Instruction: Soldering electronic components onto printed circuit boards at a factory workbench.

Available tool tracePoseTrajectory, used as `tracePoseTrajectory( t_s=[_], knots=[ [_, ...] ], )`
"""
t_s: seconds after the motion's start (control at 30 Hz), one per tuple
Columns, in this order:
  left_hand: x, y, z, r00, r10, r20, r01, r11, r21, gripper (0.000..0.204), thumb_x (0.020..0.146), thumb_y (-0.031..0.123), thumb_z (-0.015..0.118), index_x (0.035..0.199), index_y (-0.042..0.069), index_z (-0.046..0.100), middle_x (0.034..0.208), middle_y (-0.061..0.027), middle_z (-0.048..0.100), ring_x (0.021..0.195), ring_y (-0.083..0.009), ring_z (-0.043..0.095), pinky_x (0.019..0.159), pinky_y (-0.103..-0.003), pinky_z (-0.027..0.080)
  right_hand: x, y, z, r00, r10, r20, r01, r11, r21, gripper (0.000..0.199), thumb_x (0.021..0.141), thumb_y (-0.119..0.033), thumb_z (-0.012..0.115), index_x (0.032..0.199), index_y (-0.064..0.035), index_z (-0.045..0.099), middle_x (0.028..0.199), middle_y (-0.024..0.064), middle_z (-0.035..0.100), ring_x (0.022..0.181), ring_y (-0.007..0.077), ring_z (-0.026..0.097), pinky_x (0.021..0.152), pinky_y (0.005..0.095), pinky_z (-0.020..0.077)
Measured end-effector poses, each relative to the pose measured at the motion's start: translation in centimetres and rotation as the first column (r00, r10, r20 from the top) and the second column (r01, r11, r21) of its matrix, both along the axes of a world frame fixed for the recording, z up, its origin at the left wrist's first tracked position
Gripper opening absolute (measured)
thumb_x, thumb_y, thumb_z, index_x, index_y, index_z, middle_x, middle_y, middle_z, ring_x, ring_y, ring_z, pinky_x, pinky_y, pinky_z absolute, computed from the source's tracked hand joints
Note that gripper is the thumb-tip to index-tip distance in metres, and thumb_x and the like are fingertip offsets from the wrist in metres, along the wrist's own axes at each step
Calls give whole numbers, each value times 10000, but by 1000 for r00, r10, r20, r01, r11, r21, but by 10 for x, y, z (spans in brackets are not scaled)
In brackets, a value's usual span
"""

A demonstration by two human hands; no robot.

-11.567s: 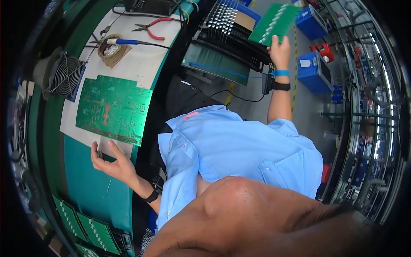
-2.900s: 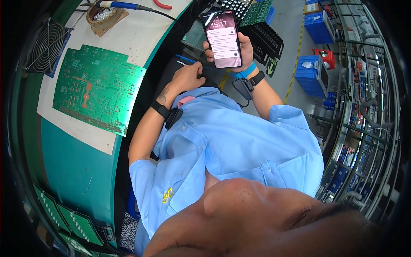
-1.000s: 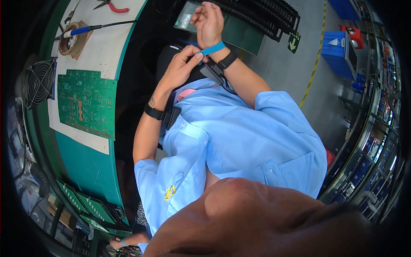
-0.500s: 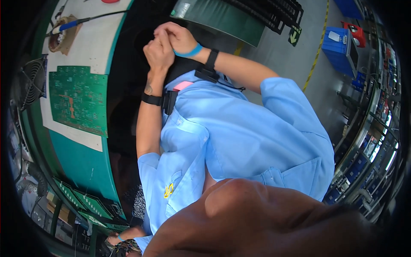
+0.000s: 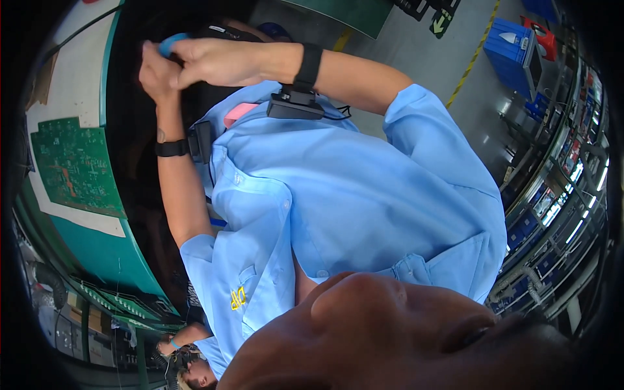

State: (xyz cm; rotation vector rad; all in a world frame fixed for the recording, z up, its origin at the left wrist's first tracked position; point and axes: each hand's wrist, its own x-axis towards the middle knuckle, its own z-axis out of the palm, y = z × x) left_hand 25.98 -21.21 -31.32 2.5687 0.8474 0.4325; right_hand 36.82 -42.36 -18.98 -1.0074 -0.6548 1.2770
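Blue and narrow, a band [image 5: 173,43] shows where the left hand [image 5: 159,73] and the right hand [image 5: 211,62] meet, near the bench's edge. Both hands are drawn in, fingers curled, the right against the left; blur and overlap hide the fingertips, so I cannot tell which hand grips the band. Black straps [image 5: 308,68] circle both wrists, each carrying a black box [image 5: 296,107]. Behind the forearms spreads a light blue shirt [image 5: 364,188], with a pink patch [image 5: 239,115] close to its hem. Left of the hands, the bench has a green mat [image 5: 97,250] and, over it, a white sheet [image 5: 68,84]. On the sheet lies a green circuit board [image 5: 78,166], well apart from either hand. A black cable [image 5: 84,26] crosses the sheet's far end. At the lower edge is a co-worker [image 5: 195,333], one arm in view. To the right, a yellow-and-black stripe [image 5: 472,58] runs along the grey floor [image 5: 416,55], beside a blue bin [image 5: 510,58]; shelving [image 5: 575,172] curves beyond.
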Motion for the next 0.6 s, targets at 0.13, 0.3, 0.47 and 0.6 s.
tracePoseTrajectory(
  t_s=[0.13,0.3,0.47,0.6],
  knots=[
    [67,2,9,852,357,383,-39,773,-633,320,992,244,618,1229,30,596,1011,-97,673,840,-172,645,719,-342,530,54,-44,-10,757,-164,632,149,986,76,565,974,-244,608,1407,87,460,1380,234,551,1253,314,564,1044,358,462],
    [63,-43,69,873,321,367,149,543,-827,331,952,182,699,1237,35,615,1128,-100,644,1046,-186,619,919,-323,494,78,22,-46,304,-76,950,175,984,23,440,948,-332,531,1116,59,641,1232,291,625,1078,458,622,942,483,523],
    [31,-49,152,980,80,181,56,764,-642,547,956,193,709,1418,-12,498,1416,-124,552,1291,-214,511,1092,-344,394,55,65,-23,329,96,939,100,986,-136,356,924,-286,544,1059,20,665,1169,271,657,873,460,676,821,526,557],
    [-45,-47,170,992,45,116,15,885,-465,634,958,188,694,1481,-13,399,1468,-156,500,1337,-255,491,1118,-366,380,56,112,2,415,135,900,139,968,-209,340,949,-210,529,1188,6,639,1236,242,647,1006,405,673,940,484,533]
  ],
)
